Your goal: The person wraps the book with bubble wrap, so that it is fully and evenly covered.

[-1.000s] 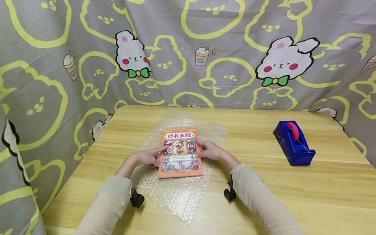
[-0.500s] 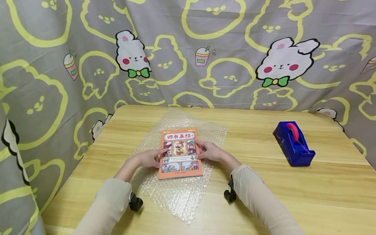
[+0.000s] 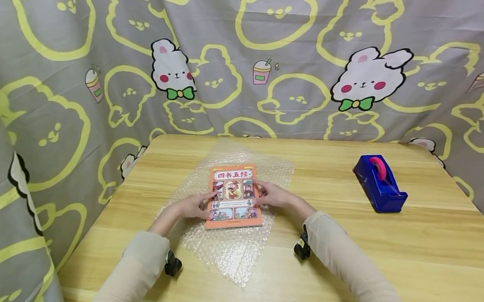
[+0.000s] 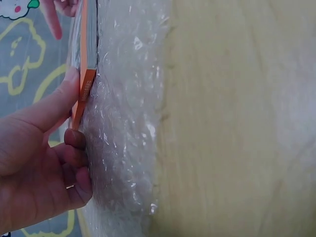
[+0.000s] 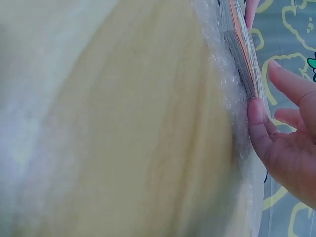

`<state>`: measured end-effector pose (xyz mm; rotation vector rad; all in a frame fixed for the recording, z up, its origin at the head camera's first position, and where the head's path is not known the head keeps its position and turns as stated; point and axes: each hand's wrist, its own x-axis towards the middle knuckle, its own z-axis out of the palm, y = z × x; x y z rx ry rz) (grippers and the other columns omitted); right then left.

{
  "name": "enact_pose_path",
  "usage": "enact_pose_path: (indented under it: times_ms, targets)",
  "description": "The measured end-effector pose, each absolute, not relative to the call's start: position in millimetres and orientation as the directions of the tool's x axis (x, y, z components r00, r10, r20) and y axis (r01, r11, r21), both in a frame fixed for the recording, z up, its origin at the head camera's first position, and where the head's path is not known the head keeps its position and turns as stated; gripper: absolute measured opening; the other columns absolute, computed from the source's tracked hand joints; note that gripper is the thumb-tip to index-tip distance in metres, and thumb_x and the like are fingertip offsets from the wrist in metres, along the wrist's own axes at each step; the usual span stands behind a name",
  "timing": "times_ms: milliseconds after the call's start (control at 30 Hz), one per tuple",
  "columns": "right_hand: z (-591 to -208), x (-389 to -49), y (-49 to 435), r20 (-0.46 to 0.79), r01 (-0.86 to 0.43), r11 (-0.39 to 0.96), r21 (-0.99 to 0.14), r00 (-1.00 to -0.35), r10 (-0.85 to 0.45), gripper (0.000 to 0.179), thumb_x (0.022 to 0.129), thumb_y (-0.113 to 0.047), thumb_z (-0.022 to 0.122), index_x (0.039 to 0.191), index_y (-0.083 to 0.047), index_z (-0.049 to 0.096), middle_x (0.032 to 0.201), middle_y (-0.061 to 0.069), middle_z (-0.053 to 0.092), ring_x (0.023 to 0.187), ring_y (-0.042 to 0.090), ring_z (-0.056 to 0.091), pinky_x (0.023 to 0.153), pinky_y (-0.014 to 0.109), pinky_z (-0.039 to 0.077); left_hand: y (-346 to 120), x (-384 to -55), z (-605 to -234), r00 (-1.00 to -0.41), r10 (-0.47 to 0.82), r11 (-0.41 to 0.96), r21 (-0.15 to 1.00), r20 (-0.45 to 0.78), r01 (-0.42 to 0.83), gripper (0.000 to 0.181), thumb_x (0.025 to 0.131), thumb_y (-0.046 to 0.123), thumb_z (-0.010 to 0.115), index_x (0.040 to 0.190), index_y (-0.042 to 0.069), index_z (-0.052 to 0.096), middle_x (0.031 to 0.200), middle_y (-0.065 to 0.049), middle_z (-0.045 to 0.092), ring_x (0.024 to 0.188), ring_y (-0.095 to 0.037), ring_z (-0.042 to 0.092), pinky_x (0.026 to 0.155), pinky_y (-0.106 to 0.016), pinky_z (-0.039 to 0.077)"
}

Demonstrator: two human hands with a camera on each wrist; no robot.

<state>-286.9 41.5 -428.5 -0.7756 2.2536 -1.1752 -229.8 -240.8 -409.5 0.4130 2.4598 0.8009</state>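
An orange book (image 3: 235, 217) with comic-style pictures and Chinese characters on its cover lies flat on a sheet of bubble wrap (image 3: 237, 259). My left hand (image 3: 193, 206) holds the book's left edge. In the left wrist view, its thumb (image 4: 61, 98) lies along the cover while the other fingers curl at the edge, against the wrap. On the opposite side, my right hand (image 3: 276, 195) touches the right edge with its fingertips. The right wrist view shows one finger (image 5: 256, 116) at the book's corner and another digit raised off it. The undersides of both hands are partly hidden.
A blue tape dispenser (image 3: 379, 183) with a pink-red roll stands to the right on the wooden table (image 3: 324, 178). Grey patterned curtain (image 3: 227, 54) hangs behind and along the sides. Black wrist cameras (image 3: 172, 263) sit under both sleeves.
Both hands stay at the book's edges. The right hand and forearm have shifted slightly outward, to the right. The book and bubble wrap have hardly moved.
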Motion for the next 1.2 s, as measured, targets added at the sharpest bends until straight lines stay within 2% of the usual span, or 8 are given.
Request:
enact_pose_path:
  times_ms: [167, 333, 467, 667, 867, 1000, 1133, 1200]
  targets:
    - [-422.2, -280.0, 46.6, -0.135, -0.274, 0.456, -0.846, -0.719, -0.682, 0.075, 0.085, -0.012, 0.062, 0.144, 0.001, 0.017, 0.089, 0.010, 0.053, 0.076, 0.014, 0.049, 0.064, 0.024, 0.045, -240.4, -230.1, -409.5, -0.826, 0.423, 0.782, 0.611, -0.372, 0.125, 0.077, 0.084, 0.014, 0.065, 0.146, 0.012, 0.020, 0.065, -0.002, 0.043, 0.058, -0.014, 0.036, 0.056, -0.025, 0.032]
    - [-414.3, -268.1, 52.9, -0.141, -0.301, 0.438, -0.847, -0.666, -0.732, 0.071, 0.087, -0.012, 0.059, 0.144, 0.000, 0.019, 0.090, 0.009, 0.054, 0.079, 0.016, 0.051, 0.067, 0.028, 0.047, -242.4, -229.3, -409.8, -0.825, 0.438, 0.774, 0.616, -0.356, 0.145, 0.078, 0.083, 0.013, 0.066, 0.146, 0.011, 0.020, 0.062, -0.001, 0.040, 0.057, -0.014, 0.034, 0.056, -0.025, 0.032]
    - [-409.2, -255.8, 58.6, -0.153, -0.333, 0.419, -0.845, -0.600, -0.785, 0.069, 0.088, -0.015, 0.058, 0.143, 0.002, 0.019, 0.089, 0.008, 0.053, 0.078, 0.016, 0.051, 0.066, 0.029, 0.047, -243.2, -229.0, -412.5, -0.830, 0.435, 0.776, 0.613, -0.348, 0.149, 0.077, 0.082, 0.013, 0.067, 0.145, 0.011, 0.021, 0.064, -0.001, 0.041, 0.059, -0.015, 0.035, 0.057, -0.025, 0.032]
    - [-403.1, -231.5, 64.6, -0.190, -0.371, 0.400, -0.838, -0.489, -0.851, 0.066, 0.089, -0.015, 0.056, 0.144, -0.002, 0.022, 0.090, 0.004, 0.056, 0.082, 0.018, 0.054, 0.074, 0.028, 0.047, -241.8, -229.6, -414.8, -0.835, 0.432, 0.775, 0.614, -0.340, 0.151, 0.078, 0.082, 0.014, 0.067, 0.145, 0.010, 0.023, 0.064, -0.001, 0.041, 0.060, -0.014, 0.036, 0.057, -0.025, 0.033]
    - [-403.7, -208.9, 78.3, -0.235, -0.361, 0.368, -0.857, -0.363, -0.902, 0.061, 0.091, -0.017, 0.054, 0.143, -0.003, 0.025, 0.099, 0.009, 0.062, 0.081, 0.025, 0.062, 0.077, 0.029, 0.051, -239.9, -231.5, -414.7, -0.829, 0.447, 0.769, 0.618, -0.336, 0.164, 0.078, 0.082, 0.016, 0.067, 0.145, 0.010, 0.021, 0.063, 0.000, 0.042, 0.058, -0.013, 0.035, 0.056, -0.024, 0.033]
    - [-405.5, -199.8, 89.0, -0.272, -0.314, 0.364, -0.877, -0.301, -0.914, 0.058, 0.092, -0.015, 0.053, 0.142, 0.000, 0.027, 0.110, 0.017, 0.062, 0.082, 0.020, 0.064, 0.075, 0.029, 0.052, -240.6, -230.9, -413.2, -0.827, 0.448, 0.766, 0.622, -0.341, 0.158, 0.078, 0.083, 0.015, 0.067, 0.145, 0.009, 0.021, 0.063, 0.000, 0.042, 0.058, -0.013, 0.035, 0.055, -0.024, 0.033]
    - [-407.8, -193.8, 93.6, -0.291, -0.298, 0.353, -0.887, -0.235, -0.928, 0.049, 0.092, -0.013, 0.051, 0.135, 0.005, 0.037, 0.124, 0.020, 0.055, 0.087, 0.015, 0.064, 0.075, 0.029, 0.053, -241.4, -230.4, -411.1, -0.833, 0.428, 0.775, 0.616, -0.352, 0.138, 0.078, 0.082, 0.016, 0.067, 0.145, 0.010, 0.021, 0.065, -0.002, 0.044, 0.059, -0.014, 0.037, 0.055, -0.024, 0.035]
    - [-409.6, -190.9, 93.5, -0.289, -0.331, 0.348, -0.877, -0.215, -0.933, 0.042, 0.092, -0.015, 0.051, 0.130, 0.004, 0.046, 0.127, 0.017, 0.053, 0.096, 0.012, 0.061, 0.082, 0.027, 0.050, -241.4, -230.6, -410.9, -0.833, 0.428, 0.779, 0.611, -0.350, 0.144, 0.078, 0.082, 0.016, 0.067, 0.145, 0.010, 0.022, 0.066, -0.003, 0.045, 0.059, -0.014, 0.038, 0.055, -0.024, 0.035]
